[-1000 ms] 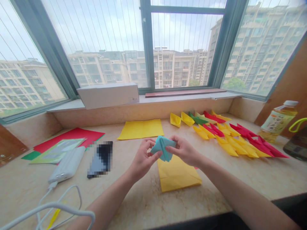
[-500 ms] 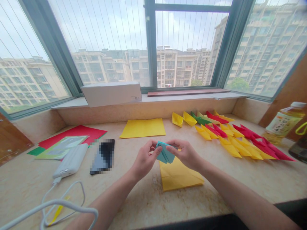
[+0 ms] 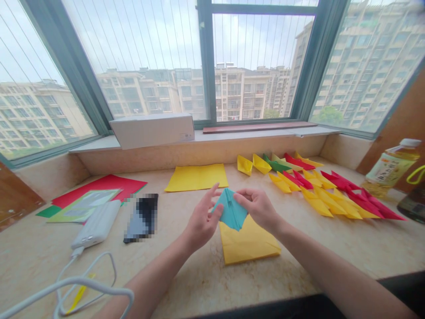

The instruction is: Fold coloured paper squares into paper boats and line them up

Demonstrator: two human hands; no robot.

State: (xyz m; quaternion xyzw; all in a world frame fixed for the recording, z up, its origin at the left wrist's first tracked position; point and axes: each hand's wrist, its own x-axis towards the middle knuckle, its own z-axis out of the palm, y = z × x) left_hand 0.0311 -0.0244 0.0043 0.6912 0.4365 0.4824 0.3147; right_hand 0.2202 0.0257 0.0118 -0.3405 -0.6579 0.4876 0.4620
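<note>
A small folded piece of turquoise paper (image 3: 233, 212), roughly diamond-shaped with a crease down its middle, is held up between my two hands. My left hand (image 3: 204, 217) pinches its left edge with the thumb in front, while the index finger sticks up and away from it. On the other side, my right hand (image 3: 259, 207) grips the right edge, thumb on the front face and fingers curled behind. Below the turquoise paper a yellow folded sheet (image 3: 250, 246) lies on the stone counter (image 3: 186, 283).
Folded yellow paper boats (image 3: 317, 201) and red ones (image 3: 373, 204) stand in rows at the right, near a drink bottle (image 3: 390, 166). Behind lies a yellow sheet (image 3: 195, 177). Leftward are red paper (image 3: 99, 188), a white power bank (image 3: 96, 223), a pixelated phone (image 3: 142, 218) and a cable (image 3: 86, 280).
The turquoise paper has turned and now shows a wider diamond-shaped face. My left index finger has lifted off it, and my right hand has shifted slightly right.
</note>
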